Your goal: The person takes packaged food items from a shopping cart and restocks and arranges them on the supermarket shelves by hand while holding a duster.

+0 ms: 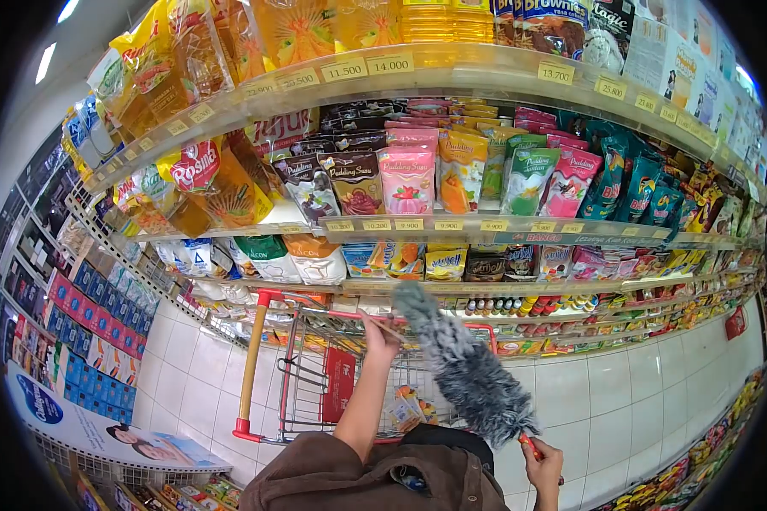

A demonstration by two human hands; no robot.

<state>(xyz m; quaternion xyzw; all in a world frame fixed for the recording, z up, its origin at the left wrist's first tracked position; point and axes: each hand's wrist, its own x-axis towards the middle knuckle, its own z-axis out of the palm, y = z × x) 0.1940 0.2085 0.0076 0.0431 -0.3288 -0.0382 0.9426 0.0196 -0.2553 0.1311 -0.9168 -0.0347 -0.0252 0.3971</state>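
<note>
My right hand is wrapped around the red handle of a fluffy grey duster. The duster slants up and left over the shopping cart, its tip near the lower shelf edge. Close to the cart's red top rim is my left hand, its fingers drawn together. A thin brownish strip shows at those fingers; what it is I cannot make out. Several packets lie in the cart. Ahead, pudding pouches stand in rows on the middle shelf.
Cooking oil pouches fill the shelves at left. Price tags line the upper shelf edge. Boxed goods and a blue-white display panel stand at far left. White floor tiles run along the aisle; more packets line the lower right.
</note>
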